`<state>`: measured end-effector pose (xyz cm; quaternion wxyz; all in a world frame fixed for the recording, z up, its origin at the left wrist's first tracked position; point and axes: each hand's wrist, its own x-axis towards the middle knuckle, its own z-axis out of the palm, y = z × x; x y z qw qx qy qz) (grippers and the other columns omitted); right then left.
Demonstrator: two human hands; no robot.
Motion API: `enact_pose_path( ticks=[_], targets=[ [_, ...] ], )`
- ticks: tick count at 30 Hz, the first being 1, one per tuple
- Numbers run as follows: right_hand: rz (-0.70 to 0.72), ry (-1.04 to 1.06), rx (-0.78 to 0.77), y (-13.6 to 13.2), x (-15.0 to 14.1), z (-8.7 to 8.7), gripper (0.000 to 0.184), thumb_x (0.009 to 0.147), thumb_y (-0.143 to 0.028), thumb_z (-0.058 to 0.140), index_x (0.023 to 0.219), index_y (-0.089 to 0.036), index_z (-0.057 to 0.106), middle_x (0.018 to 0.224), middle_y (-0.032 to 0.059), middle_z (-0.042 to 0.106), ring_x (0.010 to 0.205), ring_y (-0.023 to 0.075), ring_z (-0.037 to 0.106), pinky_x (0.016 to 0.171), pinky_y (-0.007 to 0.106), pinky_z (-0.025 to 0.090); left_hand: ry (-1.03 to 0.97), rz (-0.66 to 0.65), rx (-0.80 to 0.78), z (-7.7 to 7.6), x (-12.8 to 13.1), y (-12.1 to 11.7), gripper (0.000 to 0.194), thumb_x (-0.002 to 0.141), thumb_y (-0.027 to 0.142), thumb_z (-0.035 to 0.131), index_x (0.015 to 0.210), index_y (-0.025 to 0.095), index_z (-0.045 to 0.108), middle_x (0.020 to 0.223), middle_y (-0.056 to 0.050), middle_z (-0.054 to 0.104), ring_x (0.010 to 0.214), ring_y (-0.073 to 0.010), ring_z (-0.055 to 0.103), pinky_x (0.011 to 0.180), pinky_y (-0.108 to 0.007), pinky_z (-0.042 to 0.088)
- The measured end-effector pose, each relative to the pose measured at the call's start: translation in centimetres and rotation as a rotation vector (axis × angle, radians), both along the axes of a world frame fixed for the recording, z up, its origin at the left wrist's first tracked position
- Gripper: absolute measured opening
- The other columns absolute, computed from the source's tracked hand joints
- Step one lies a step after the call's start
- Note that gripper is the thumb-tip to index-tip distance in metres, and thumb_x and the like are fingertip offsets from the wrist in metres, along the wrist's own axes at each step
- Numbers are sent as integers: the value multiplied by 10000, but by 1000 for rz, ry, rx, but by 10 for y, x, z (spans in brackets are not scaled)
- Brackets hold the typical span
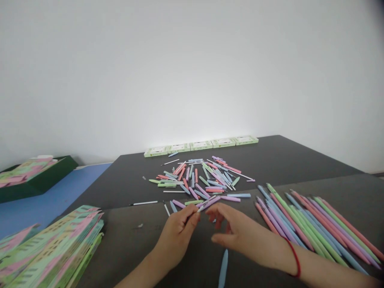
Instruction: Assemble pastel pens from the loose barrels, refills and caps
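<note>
My left hand [181,226] is pinched closed on a slim white pen refill [201,208], its end pointing away to the upper right. A purple pen barrel [212,203] lies along the same line; whether it is also held I cannot tell. Just to the right, my right hand [229,226] hovers with thumb and fingers apart and curled, holding nothing I can see. Below it a blue pen piece [223,268] rests on the dark table [126,248]. Ahead of both hands spreads a loose pile of pastel pen parts [196,176] and white refills.
Several long pastel pens [312,228] lie in a row at right, partly under my right forearm. Flat printed green-and-pink packages [57,244] are stacked at left. Behind them a dark green box [39,178] holds more packages. Light green boxes [201,145] line the table's far edge by the wall.
</note>
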<state>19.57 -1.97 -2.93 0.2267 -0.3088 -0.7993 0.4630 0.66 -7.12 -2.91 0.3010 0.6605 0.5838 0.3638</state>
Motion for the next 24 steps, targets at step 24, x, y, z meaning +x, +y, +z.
enact_pose_path(
  ticks=[24],
  targets=[
    [-85, -445, 382, 6, 48, 1, 114, 862, -121, 462, 858, -217, 523, 812, 9, 605, 720, 176, 578, 653, 297, 405, 799, -204, 106, -12, -5, 0, 186, 947, 248, 354, 803, 226, 469, 766, 19, 600, 670, -158, 574, 562, -255, 328]
  ],
)
